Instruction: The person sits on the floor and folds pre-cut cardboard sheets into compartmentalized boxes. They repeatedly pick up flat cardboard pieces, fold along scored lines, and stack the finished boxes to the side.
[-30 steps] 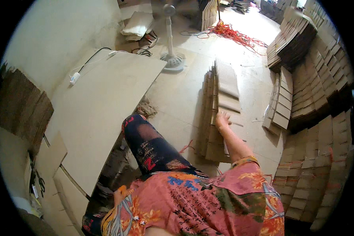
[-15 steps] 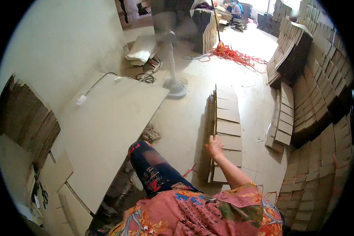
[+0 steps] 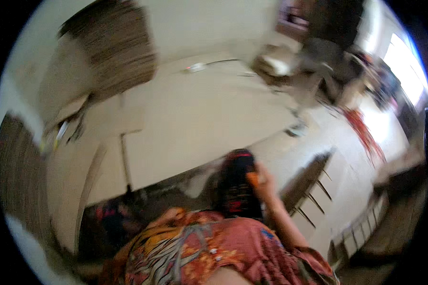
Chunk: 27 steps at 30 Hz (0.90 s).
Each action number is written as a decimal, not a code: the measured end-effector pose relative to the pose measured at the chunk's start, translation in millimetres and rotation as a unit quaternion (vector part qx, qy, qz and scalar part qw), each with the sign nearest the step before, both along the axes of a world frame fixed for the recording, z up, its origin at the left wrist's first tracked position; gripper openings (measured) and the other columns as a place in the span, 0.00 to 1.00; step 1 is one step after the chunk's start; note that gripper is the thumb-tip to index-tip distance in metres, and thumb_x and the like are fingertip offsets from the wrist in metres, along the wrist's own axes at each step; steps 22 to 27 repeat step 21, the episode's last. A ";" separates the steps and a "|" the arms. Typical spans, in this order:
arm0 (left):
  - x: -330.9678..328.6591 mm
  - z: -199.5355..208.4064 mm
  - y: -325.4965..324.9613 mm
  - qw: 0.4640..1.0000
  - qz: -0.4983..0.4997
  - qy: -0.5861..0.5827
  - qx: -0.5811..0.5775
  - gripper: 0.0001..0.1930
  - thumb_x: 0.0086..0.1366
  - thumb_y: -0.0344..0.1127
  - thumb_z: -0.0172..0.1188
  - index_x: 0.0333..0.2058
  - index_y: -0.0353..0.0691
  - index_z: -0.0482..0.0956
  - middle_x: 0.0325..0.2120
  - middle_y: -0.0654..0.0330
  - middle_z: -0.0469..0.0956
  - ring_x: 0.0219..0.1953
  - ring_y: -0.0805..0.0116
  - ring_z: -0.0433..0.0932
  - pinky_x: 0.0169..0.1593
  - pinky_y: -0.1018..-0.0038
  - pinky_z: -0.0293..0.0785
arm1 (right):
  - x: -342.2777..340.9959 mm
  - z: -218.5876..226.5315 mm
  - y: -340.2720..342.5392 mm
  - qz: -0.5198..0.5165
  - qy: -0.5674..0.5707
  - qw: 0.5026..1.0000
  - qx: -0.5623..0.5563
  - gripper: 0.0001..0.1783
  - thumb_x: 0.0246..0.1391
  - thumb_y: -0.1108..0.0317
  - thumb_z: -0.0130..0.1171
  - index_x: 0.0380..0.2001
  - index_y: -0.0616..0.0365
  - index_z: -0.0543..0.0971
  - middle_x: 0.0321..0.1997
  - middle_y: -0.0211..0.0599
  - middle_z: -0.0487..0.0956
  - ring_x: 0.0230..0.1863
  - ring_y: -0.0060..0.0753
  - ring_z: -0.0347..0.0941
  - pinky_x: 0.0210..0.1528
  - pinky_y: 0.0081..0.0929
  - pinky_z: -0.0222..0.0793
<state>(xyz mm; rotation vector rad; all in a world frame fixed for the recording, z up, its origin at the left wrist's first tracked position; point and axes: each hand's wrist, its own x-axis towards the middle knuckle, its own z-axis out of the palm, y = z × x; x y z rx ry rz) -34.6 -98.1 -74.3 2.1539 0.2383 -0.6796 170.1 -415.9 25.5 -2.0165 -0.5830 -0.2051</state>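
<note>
My right hand (image 3: pixel 265 184) is beside my dark-trousered knee (image 3: pixel 235 185). A small orange patch shows at its fingers; blur hides what it is. My left hand (image 3: pixel 172 216) lies low near my lap, its fingers smeared and partly hidden by my patterned top (image 3: pixel 199 242). In front of me stretches a wide pale tabletop (image 3: pixel 185 123). On the floor to the right stands a row of slotted cardboard pieces (image 3: pixel 314 204), apart from my right hand.
A stack of cardboard sheets (image 3: pixel 123 47) stands at the tabletop's far left. A white power strip (image 3: pixel 195 68) with a cable lies along its back. To the right are a fan base (image 3: pixel 296 129), red cords (image 3: pixel 364 135) and more cardboard (image 3: pixel 366 223).
The view has swung left toward the tabletop. My right hand has left the row of cardboard and come to my knee. My left hand has come into view.
</note>
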 end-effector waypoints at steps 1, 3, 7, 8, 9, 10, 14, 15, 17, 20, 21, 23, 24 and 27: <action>0.6 3.1 3.8 1.000 0.006 0.002 -0.002 0.17 0.61 0.40 0.54 0.46 0.37 0.74 0.33 0.53 0.77 0.33 0.72 0.73 0.35 0.72 0.69 | 1.5 18.9 -7.3 -0.040 -0.003 0.999 -0.002 0.23 0.51 0.66 0.59 0.49 0.65 0.70 0.46 0.55 0.74 0.47 0.39 0.71 0.48 0.33 0.66; -20.1 -14.1 24.2 0.984 0.030 -0.176 0.010 0.18 0.60 0.38 0.56 0.48 0.38 0.73 0.38 0.53 0.78 0.35 0.65 0.76 0.39 0.70 0.71 | 13.4 52.7 -0.3 -0.083 -0.003 0.997 0.002 0.23 0.55 0.69 0.55 0.53 0.64 0.68 0.43 0.51 0.77 0.41 0.27 0.74 0.40 0.26 0.70; -15.0 108.7 24.2 0.915 0.116 -0.381 0.066 0.12 0.60 0.36 0.58 0.41 0.38 0.78 0.31 0.55 0.79 0.28 0.69 0.77 0.32 0.75 0.71 | 33.7 96.8 -20.8 -0.118 0.059 0.963 0.234 0.24 0.60 0.66 0.46 0.58 0.62 0.62 0.48 0.47 0.74 0.45 0.33 0.72 0.45 0.26 0.67; -8.1 112.0 40.2 0.902 0.168 -0.387 0.086 0.12 0.58 0.36 0.59 0.39 0.38 0.78 0.29 0.55 0.79 0.28 0.68 0.77 0.32 0.74 0.72 | 36.7 106.0 -19.0 -0.125 0.050 0.949 0.285 0.25 0.61 0.64 0.45 0.59 0.63 0.60 0.49 0.47 0.74 0.46 0.34 0.72 0.46 0.26 0.67; -1.2 108.8 64.5 0.884 0.185 -0.411 0.123 0.12 0.58 0.36 0.59 0.39 0.39 0.78 0.29 0.56 0.79 0.29 0.68 0.77 0.33 0.74 0.72 | 31.6 122.1 -6.9 -0.152 0.053 0.942 0.294 0.27 0.60 0.63 0.46 0.60 0.62 0.59 0.47 0.47 0.75 0.44 0.35 0.73 0.44 0.27 0.68; 11.0 127.7 82.0 0.905 0.235 -0.307 0.175 0.12 0.58 0.36 0.58 0.40 0.41 0.78 0.30 0.54 0.79 0.29 0.68 0.77 0.33 0.73 0.72 | 34.4 118.6 -3.8 -0.141 0.069 0.937 0.313 0.27 0.60 0.63 0.46 0.59 0.62 0.59 0.47 0.47 0.75 0.43 0.34 0.73 0.44 0.27 0.68; 59.1 109.8 188.6 0.857 0.238 -0.318 0.328 0.15 0.60 0.39 0.52 0.46 0.44 0.74 0.40 0.52 0.75 0.40 0.54 0.74 0.42 0.63 0.71 | 21.9 102.7 37.3 -0.063 0.147 0.930 0.330 0.25 0.60 0.65 0.47 0.58 0.62 0.61 0.42 0.45 0.77 0.37 0.32 0.75 0.39 0.25 0.71; 67.5 98.7 214.6 0.853 0.218 -0.304 0.364 0.17 0.62 0.38 0.49 0.49 0.44 0.71 0.47 0.52 0.72 0.47 0.53 0.71 0.48 0.63 0.69 | 10.0 93.4 53.9 -0.049 0.171 0.935 0.307 0.24 0.60 0.64 0.47 0.58 0.62 0.62 0.41 0.45 0.77 0.36 0.30 0.75 0.37 0.23 0.71; 92.5 94.8 242.4 0.875 0.233 -0.244 0.347 0.19 0.64 0.37 0.45 0.53 0.43 0.67 0.54 0.53 0.64 0.55 0.53 0.63 0.56 0.65 0.61 | -12.8 72.5 73.0 -0.029 0.199 0.956 0.213 0.24 0.59 0.69 0.47 0.58 0.61 0.62 0.40 0.42 0.77 0.35 0.29 0.75 0.38 0.25 0.71; 126.0 87.6 294.6 0.911 0.185 -0.190 0.316 0.22 0.67 0.36 0.39 0.61 0.47 0.56 0.62 0.55 0.52 0.65 0.57 0.48 0.66 0.67 0.43 | -20.6 5.8 88.1 0.015 -0.172 0.983 -0.055 0.14 0.53 0.74 0.52 0.44 0.56 0.74 0.47 0.44 0.76 0.43 0.45 0.75 0.46 0.33 0.71; 162.9 86.1 280.3 0.917 0.160 -0.208 0.301 0.22 0.67 0.36 0.39 0.61 0.47 0.56 0.62 0.55 0.52 0.65 0.57 0.48 0.66 0.67 0.43 | -17.5 11.7 72.2 -0.015 -0.179 0.981 -0.068 0.14 0.53 0.74 0.52 0.44 0.56 0.74 0.47 0.44 0.76 0.43 0.45 0.75 0.46 0.33 0.71; 162.9 86.1 280.3 0.917 0.160 -0.208 0.301 0.22 0.67 0.36 0.39 0.61 0.47 0.56 0.62 0.55 0.52 0.65 0.57 0.48 0.66 0.67 0.43 | -17.5 11.7 72.2 -0.015 -0.179 0.981 -0.068 0.14 0.53 0.74 0.52 0.44 0.56 0.74 0.47 0.44 0.76 0.43 0.45 0.75 0.46 0.33 0.71; 162.9 86.1 280.3 0.917 0.160 -0.208 0.301 0.22 0.67 0.36 0.39 0.61 0.47 0.56 0.62 0.55 0.52 0.65 0.57 0.48 0.66 0.67 0.43 | -17.5 11.7 72.2 -0.015 -0.179 0.981 -0.068 0.14 0.53 0.74 0.52 0.44 0.56 0.74 0.47 0.44 0.76 0.43 0.45 0.75 0.46 0.33 0.71; 162.9 86.1 280.3 0.917 0.160 -0.208 0.301 0.22 0.67 0.36 0.39 0.61 0.47 0.56 0.62 0.55 0.52 0.65 0.57 0.48 0.66 0.67 0.43 | -17.5 11.7 72.2 -0.015 -0.179 0.981 -0.068 0.14 0.53 0.74 0.52 0.44 0.56 0.74 0.47 0.44 0.76 0.43 0.45 0.75 0.46 0.33 0.71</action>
